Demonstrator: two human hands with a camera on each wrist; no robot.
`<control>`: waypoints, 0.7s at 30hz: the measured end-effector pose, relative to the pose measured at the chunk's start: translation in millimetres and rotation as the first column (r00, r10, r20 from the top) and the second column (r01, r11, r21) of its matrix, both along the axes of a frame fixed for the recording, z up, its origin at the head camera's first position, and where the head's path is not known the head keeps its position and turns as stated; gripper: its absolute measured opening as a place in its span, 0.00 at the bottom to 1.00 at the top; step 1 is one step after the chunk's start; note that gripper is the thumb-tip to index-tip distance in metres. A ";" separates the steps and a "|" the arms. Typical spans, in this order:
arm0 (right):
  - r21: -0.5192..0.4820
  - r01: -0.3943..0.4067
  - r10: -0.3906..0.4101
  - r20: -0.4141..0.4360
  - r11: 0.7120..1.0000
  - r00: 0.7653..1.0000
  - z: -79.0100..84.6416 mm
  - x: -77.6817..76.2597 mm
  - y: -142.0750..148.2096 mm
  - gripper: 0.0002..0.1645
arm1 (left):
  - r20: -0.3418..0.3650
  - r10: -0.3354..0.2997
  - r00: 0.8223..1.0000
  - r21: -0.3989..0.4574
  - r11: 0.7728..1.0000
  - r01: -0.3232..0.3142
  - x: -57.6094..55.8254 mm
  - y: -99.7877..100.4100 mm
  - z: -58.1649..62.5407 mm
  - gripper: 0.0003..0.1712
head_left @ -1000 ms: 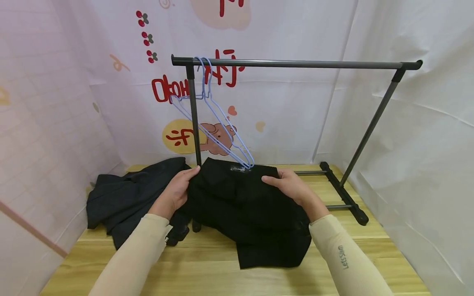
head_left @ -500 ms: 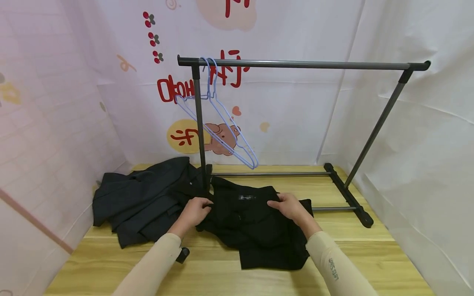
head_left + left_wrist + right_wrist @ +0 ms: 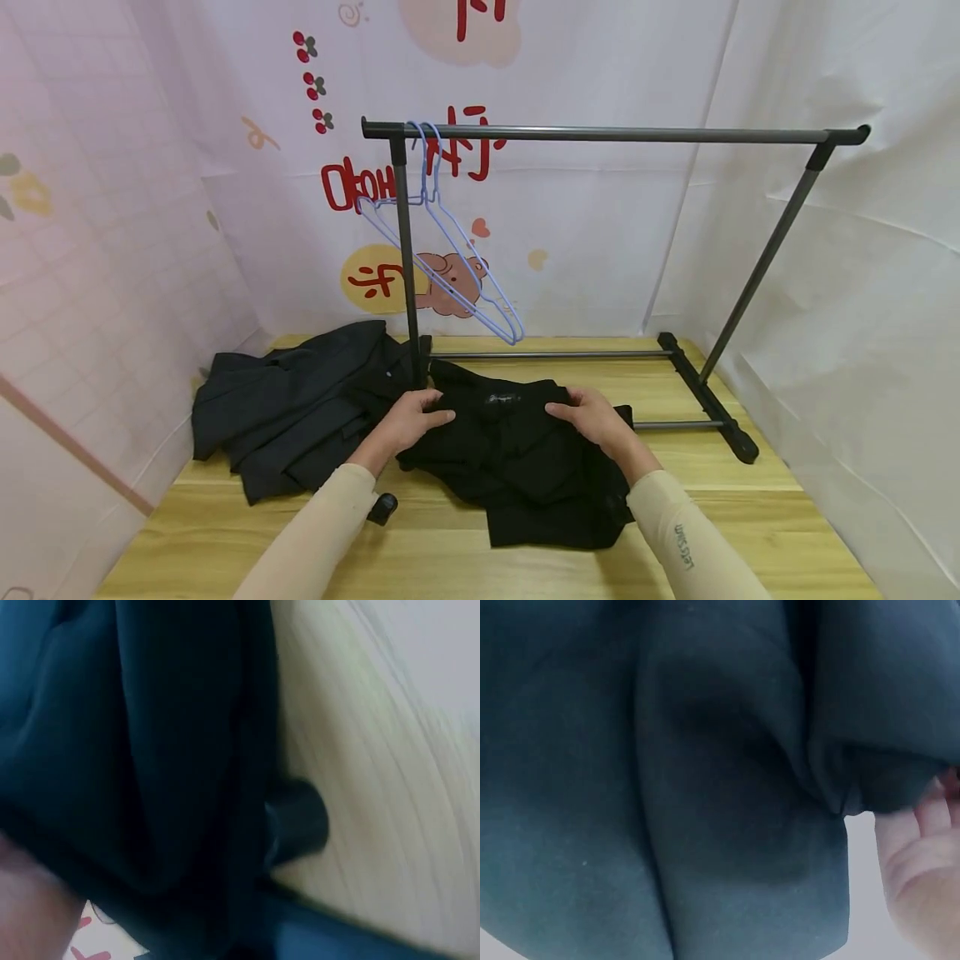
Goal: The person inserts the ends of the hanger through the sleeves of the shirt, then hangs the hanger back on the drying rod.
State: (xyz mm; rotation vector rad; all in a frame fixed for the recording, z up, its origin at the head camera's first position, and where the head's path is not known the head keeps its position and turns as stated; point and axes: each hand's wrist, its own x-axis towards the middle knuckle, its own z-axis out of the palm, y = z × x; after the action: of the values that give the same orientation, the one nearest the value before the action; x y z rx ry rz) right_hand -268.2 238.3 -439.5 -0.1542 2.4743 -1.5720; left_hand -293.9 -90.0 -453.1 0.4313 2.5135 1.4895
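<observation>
- Your left hand [image 3: 408, 421] pinches the left side of a black garment [image 3: 517, 458], thumb laid over the front; the other fingertips are lost behind the cloth.
- Your right hand [image 3: 596, 421] pinches the same garment by its upper right edge — thumb in front, fingers tucked behind and mostly out of sight.
- The left wrist view is blurred and cuts that hand off at the lower left; the right wrist view is nearly filled with dark folds, your other hand cropped at its right edge.
- The garment sits between your hands, low at the front of the rack, its lower part on the wooden table [image 3: 435, 550]. It is matte black and rumpled, with a squared lower end and a small label [image 3: 502, 399] near the upper edge, its light lettering too small to read.
- A dark garment pile [image 3: 300, 417] lies to the left, partly covered by your left hand and sleeve; a black end piece [image 3: 383, 509] shows just beside that sleeve.
- The grey rack [image 3: 637, 134] bears two blue hangers [image 3: 468, 250] at its left end, overlapping each other.
</observation>
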 end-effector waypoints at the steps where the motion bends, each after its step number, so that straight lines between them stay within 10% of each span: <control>1: 0.002 0.006 -0.006 -0.010 1.000 1.000 0.4 -0.1 -1.0 0.16 | -0.028 0.036 0.999 0.012 0.999 -0.035 0.9 1.2 0.4 0.19; 8: 0.041 -0.073 0.073 -0.005 0.997 0.997 -1.6 0.1 -6.3 0.17 | -0.176 0.252 0.952 0.036 0.968 -0.249 4.0 13.9 -2.8 0.12; 15: 0.291 0.074 -0.035 -0.136 0.954 0.990 -8.7 1.8 -14.2 0.24 | -0.155 0.241 0.958 -0.016 0.969 -0.246 9.8 19.6 -14.3 0.12; 21: 0.310 0.162 -0.082 -0.257 0.937 0.963 2.1 0.5 -23.3 0.29 | -0.167 0.228 0.959 0.002 0.973 -0.230 10.2 17.5 -16.9 0.16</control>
State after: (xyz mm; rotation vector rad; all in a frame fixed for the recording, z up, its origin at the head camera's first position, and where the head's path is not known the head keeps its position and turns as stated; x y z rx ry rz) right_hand -267.7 215.0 -437.4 -0.1471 2.9485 -1.2161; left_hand -283.6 -72.5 -470.0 0.2789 2.7868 1.5689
